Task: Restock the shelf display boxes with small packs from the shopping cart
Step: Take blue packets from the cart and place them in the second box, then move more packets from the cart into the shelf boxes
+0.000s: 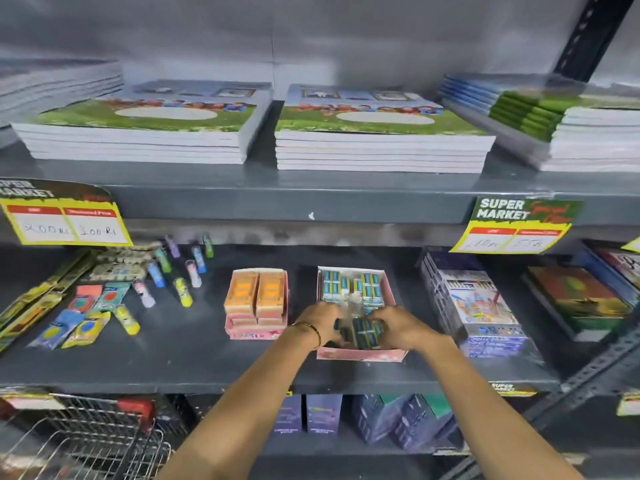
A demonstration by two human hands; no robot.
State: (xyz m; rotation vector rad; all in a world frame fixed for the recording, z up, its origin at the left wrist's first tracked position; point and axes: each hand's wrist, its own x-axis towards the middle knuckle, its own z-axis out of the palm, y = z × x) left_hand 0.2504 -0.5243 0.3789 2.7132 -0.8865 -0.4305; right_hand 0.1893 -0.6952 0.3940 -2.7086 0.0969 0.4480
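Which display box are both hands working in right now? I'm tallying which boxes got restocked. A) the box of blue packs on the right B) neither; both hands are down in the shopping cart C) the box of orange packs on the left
A: the left hand and right hand hold dark packs over the front of the box of blue packs; the box of orange packs sits untouched beside it.

Display box (360, 355): pink wall, holding blue-and-white small packs (349, 284). Packs (367, 332) near the front: dark green with blue bands. Second box (254, 332): pink, containing orange packs (256, 294). Shelf (207, 355): dark grey. Price tags (519, 225): yellow, red and white below a dark green header. Bracelet (310, 329): gold. Cart handle (136, 408): red.
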